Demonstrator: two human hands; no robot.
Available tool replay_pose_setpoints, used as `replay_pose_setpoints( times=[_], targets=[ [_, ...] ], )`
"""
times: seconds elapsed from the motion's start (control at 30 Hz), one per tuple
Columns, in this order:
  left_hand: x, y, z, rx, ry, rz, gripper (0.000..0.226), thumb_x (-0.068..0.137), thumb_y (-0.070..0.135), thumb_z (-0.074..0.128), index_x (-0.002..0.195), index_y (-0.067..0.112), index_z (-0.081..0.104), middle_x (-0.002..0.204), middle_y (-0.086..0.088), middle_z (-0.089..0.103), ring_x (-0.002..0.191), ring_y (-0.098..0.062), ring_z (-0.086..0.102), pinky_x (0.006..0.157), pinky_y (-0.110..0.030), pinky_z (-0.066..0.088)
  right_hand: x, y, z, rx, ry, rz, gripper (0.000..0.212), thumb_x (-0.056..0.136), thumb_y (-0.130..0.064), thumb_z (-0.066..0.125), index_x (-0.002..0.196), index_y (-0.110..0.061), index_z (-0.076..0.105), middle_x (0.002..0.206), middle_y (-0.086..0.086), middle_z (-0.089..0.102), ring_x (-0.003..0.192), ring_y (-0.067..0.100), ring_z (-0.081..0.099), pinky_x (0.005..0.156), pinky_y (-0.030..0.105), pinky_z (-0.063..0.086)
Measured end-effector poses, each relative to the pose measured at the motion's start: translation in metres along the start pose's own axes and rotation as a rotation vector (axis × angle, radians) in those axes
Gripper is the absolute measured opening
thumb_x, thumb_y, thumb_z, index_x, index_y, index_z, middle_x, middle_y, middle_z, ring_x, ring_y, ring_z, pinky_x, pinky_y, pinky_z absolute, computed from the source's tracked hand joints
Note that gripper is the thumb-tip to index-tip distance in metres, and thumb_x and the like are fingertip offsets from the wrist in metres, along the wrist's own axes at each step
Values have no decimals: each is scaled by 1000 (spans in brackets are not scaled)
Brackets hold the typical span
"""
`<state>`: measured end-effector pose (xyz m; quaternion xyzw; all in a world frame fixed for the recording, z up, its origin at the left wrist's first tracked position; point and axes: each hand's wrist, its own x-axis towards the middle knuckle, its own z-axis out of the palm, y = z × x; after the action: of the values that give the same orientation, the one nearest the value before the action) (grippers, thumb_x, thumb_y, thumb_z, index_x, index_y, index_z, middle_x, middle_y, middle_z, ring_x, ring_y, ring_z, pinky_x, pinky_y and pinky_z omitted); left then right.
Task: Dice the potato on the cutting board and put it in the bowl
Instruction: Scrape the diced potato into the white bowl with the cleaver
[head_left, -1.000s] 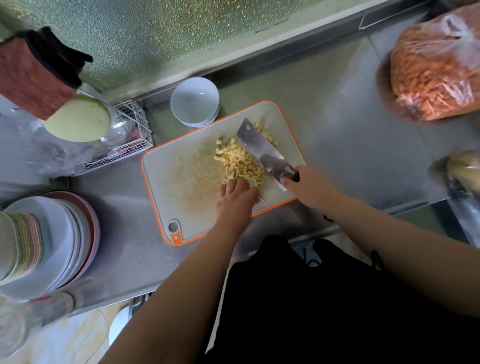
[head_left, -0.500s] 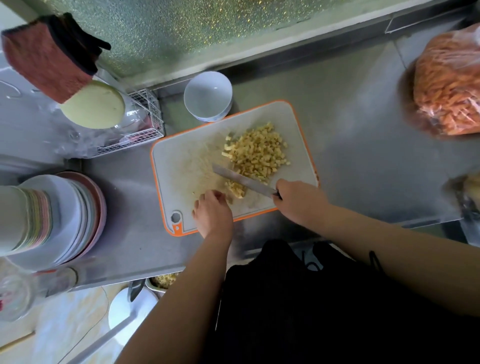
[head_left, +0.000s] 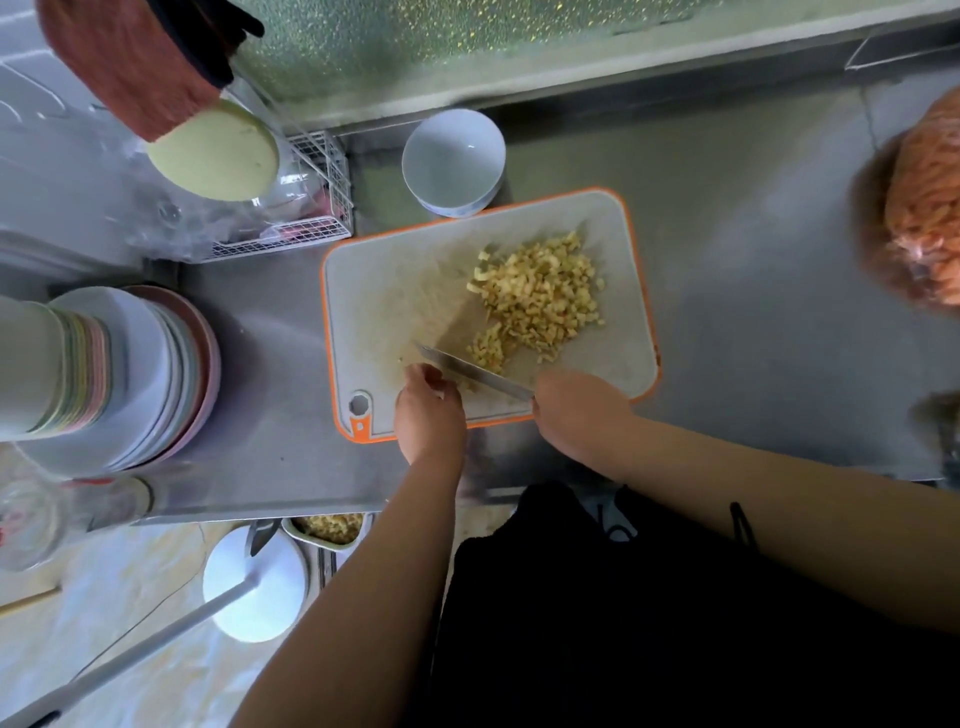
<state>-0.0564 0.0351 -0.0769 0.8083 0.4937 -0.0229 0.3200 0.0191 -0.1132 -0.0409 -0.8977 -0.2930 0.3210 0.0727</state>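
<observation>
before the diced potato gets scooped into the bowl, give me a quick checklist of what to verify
1. Potato fully diced, no big chunks in sight: ok.
2. Dice all on the cutting board, none spilled on the counter: ok.
3. Bowl upright, empty, just beyond the board's far edge: ok.
4. Right hand grips the knife by its handle: ok.
5. Left hand clear of the blade: not ok, its fingers sit right beside the blade near the tip.
6. Small pieces under the left fingers gathered with the pile: cannot tell, the hand hides them.
</observation>
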Motion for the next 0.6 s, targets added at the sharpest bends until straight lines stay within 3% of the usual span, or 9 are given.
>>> replay_pose_setpoints(
  times=[0.13, 0.23, 0.33, 0.47, 0.6],
  targets=[
    [0, 4, 2, 47, -10, 31, 8, 87, 18, 55, 91, 17, 48, 87, -7, 66, 82, -32, 59, 68, -36, 44, 2, -4, 8, 8, -31, 8, 23, 99, -17, 38, 114, -8, 53, 114, 12, 60, 103, 31, 59, 81, 36, 46],
    [-2, 9, 3, 96, -37, 56, 6, 89, 18, 53, 92, 15, 48, 86, -8, 64, 81, -32, 58, 66, -36, 41, 12, -3, 1, 147, -56, 38, 28, 99, -26, 40, 109, -6, 57, 111, 16, 61, 103, 34, 59, 80, 36, 44],
    [-6, 14, 1, 48, -28, 64, 6, 91, 17, 54, 94, 15, 49, 84, -4, 62, 80, -31, 57, 64, -33, 40, 17, 4, -11, 279, 0, 72, 33, 97, -29, 43, 98, -1, 59, 101, 20, 63, 96, 36, 59, 72, 35, 40],
    [-13, 10, -3, -123, 53, 67, 18, 89, 5, 47, 103, 13, 53, 96, -4, 62, 90, -28, 56, 72, -32, 40, 9, 9, -22, 294, 30, 48, 31, 97, -30, 42, 74, -9, 45, 75, 9, 51, 78, 32, 53, 63, 31, 32],
    [-17, -3, -3, -209, 214, -39, 33, 76, -12, 37, 104, 2, 49, 118, -18, 48, 102, -35, 46, 78, -28, 30, 8, -4, -16, 205, -81, -48, 25, 97, -25, 41, 93, -6, 56, 101, 19, 60, 93, 33, 57, 70, 31, 36]
  ],
)
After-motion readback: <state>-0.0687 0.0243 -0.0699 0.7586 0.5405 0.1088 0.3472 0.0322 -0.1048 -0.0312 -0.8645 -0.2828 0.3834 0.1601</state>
